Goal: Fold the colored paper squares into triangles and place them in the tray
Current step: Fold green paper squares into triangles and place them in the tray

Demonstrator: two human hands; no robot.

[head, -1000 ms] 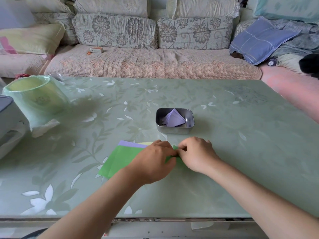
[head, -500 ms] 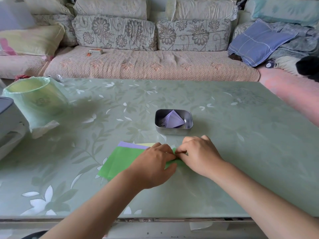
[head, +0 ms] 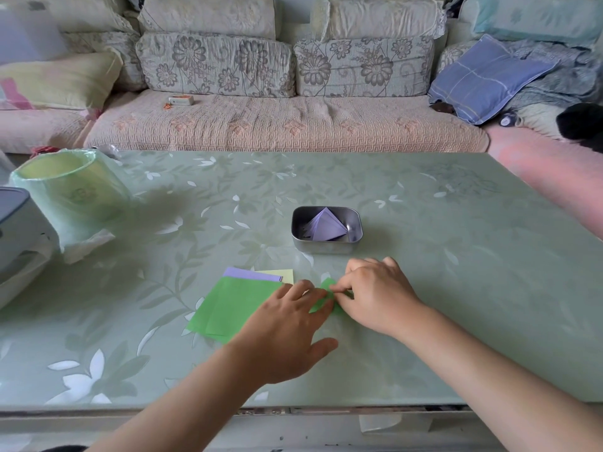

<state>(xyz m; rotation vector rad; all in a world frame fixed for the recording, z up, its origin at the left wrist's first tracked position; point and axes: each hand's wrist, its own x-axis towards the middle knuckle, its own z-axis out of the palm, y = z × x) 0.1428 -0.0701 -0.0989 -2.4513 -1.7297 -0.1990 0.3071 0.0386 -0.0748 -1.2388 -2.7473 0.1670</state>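
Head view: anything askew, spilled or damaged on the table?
Nothing serious. The stack is slightly fanned: the purple sheet and yellow sheet peek out behind the green sheet. In the tray, the purple triangles sit tilted, not flat. The left hand presses and the right hand pinches the small green piece. No tears visible.

The tray (head: 326, 246) lies behind the paper stack (head: 233, 308) and folded piece (head: 327, 284).

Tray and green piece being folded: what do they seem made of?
The tray looks like bare metal, probably steel: grey walls with a soft sheen and reflections. The green piece pinched by the right hand looks like thin matte paper: flat colour, no glare.
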